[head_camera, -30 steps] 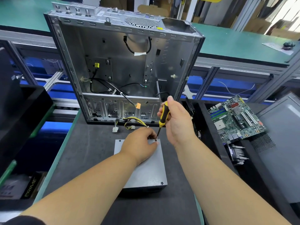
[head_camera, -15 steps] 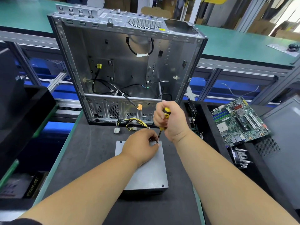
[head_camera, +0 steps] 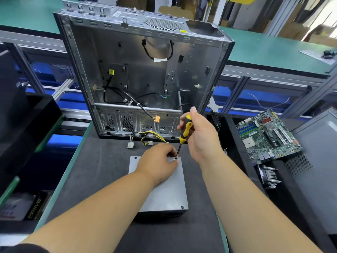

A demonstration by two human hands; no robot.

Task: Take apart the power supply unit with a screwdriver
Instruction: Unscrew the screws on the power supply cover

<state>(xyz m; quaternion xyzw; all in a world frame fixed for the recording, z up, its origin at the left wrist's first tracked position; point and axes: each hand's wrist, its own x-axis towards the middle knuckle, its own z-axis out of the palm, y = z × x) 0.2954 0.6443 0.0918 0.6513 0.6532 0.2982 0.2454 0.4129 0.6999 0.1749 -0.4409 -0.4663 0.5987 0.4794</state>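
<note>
Single head-worn wide-angle view, looked forward and down from above the person's forearms, faced the dark work mat (head_camera: 102, 172) close below, took in the open computer case (head_camera: 145, 73) standing beyond it, the green bench (head_camera: 273, 52) farther back, edges bowed.

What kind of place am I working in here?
Likely an electronics teardown or recycling line: a stripped computer case on a dark bench mat, a loose motherboard set aside, green conveyor-style benches behind.

Dark grey work mat (head_camera: 102, 172), green-topped benches (head_camera: 273, 52) on aluminium frames behind, cardboard boxes (head_camera: 175, 10) beyond
</note>
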